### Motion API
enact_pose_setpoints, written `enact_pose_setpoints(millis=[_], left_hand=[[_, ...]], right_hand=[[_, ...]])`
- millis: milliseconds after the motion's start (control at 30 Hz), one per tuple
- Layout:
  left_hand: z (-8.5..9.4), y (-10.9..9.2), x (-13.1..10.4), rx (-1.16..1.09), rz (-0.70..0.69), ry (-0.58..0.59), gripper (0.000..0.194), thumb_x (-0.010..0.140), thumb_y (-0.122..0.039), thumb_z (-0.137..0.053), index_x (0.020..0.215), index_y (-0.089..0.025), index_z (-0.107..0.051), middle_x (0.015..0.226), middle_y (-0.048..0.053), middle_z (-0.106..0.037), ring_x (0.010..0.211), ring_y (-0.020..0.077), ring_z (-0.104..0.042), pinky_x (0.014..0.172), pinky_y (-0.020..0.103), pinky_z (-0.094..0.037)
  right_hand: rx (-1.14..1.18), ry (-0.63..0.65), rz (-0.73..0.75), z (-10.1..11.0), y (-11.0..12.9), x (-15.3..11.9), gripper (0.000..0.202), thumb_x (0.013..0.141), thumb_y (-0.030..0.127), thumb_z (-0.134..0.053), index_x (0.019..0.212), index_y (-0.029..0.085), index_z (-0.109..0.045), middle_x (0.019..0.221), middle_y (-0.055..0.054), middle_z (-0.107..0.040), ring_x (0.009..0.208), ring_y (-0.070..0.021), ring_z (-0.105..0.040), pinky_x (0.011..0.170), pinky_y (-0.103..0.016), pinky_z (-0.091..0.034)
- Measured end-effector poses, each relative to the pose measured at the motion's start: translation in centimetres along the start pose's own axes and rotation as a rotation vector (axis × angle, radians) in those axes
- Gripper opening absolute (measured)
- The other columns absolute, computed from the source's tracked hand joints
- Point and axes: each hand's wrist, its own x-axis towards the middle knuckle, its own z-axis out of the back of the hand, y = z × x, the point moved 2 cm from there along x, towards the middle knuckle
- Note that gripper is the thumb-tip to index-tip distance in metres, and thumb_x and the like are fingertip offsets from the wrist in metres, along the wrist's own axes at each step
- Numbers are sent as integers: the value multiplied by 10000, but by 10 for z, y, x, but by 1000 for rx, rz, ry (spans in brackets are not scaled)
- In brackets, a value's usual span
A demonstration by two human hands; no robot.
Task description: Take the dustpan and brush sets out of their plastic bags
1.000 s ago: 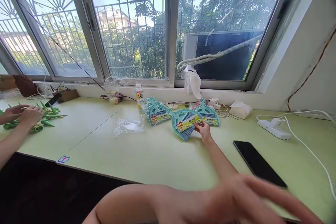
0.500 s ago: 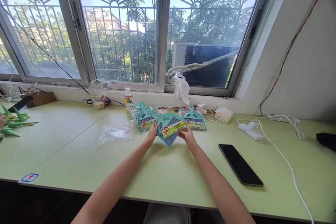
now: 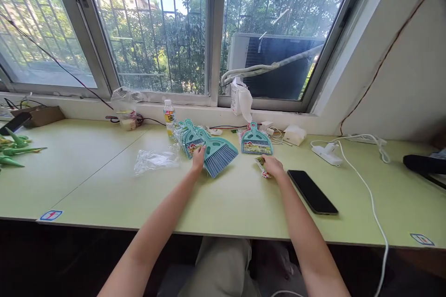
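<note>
My left hand is closed on a small teal dustpan and brush set, its grey-blue bristles facing me and tilted to the right. My right hand pinches a printed label card low over the table, apart from the set. Behind my left hand several more teal sets stand in clear wrapping, with labels on them. Beyond my right hand rests another labelled teal dustpan and brush set, with something pink behind it.
A crumpled clear plastic bag lies left of my hands. A drink bottle stands behind the wrapped sets. At right are a black phone, a power strip and a white cable. Green spiky objects lie far left.
The label card has come off the dustpan and brush set and moved right in my right hand. My left hand keeps the set. The view has tipped downward.
</note>
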Motion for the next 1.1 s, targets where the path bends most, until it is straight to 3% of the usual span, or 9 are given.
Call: enact_pose_setpoints(millis=[100,233,333,433,500,600,800,933,1100], left_hand=[[-3,1,-3,20,-5,17,320,733,-476,-583,735,-162,-643,756,51,-655,789,210,-582,777,323,-427],[-7,-1,-9,104,-49,37,322,788,-453,-527,751,-156,-646,787,63,-665,775,206,-585,752,314,-429],[-11,-11,-21,225,-134,44,365,851,-444,-451,823,-151,-667,839,82,-684,805,216,-604,747,310,-436],[-19,-28,-41,350,-274,103,428,911,-441,-389,1081,-167,-670,940,87,-708,865,226,-630,793,315,-444],[-24,-39,-58,408,-360,178,452,936,-437,-374,1232,-199,-620,1016,85,-715,916,237,-644,833,321,-445],[-30,-53,-80,414,-433,235,443,932,-430,-431,1305,-246,-584,1194,78,-678,1051,269,-631,902,327,-436],[-33,-65,-94,323,-467,406,463,887,-431,-538,1318,-272,-588,1287,49,-633,1178,296,-579,981,332,-413],[-28,-61,-71,354,-444,414,442,923,-449,-465,1288,-251,-616,1209,65,-672,1117,300,-604,956,350,-422],[1,-48,-15,250,-295,125,437,934,-434,-410,1138,-158,-681,1148,110,-683,1131,289,-573,985,378,-403]], right_hand=[[-44,-114,-87,-1,-11,-6,405,903,276,-516,1305,223,-529,1245,-144,-607,1129,-285,-565,829,-353,-426],[-39,-434,-129,3,-4,-13,529,870,268,-597,1366,150,-454,1284,-196,-544,1163,-313,-493,849,-376,-382],[25,-663,79,9,27,-23,347,921,256,-525,1261,195,-561,1246,-144,-582,1140,-291,-482,882,-392,-334],[171,-748,328,12,76,-38,261,966,326,-453,1087,227,-662,1127,-97,-649,1073,-260,-514,877,-381,-319],[251,-713,412,11,107,-49,275,962,365,-452,1060,237,-674,1092,-84,-665,1048,-250,-535,873,-370,-330],[376,-619,376,11,132,-60,289,936,408,-477,1070,233,-664,1048,-84,-678,1039,-253,-553,883,-360,-363],[750,-557,301,20,121,-62,249,819,458,-551,802,221,-626,837,-50,-640,771,-194,-556,735,-300,-445],[996,-480,356,23,115,-58,290,728,501,-604,724,213,-574,708,-9,-560,638,-150,-482,618,-273,-419],[1313,-396,310,32,93,-46,395,770,605,-510,763,217,-581,689,-4,-539,589,-128,-472,563,-260,-409]])
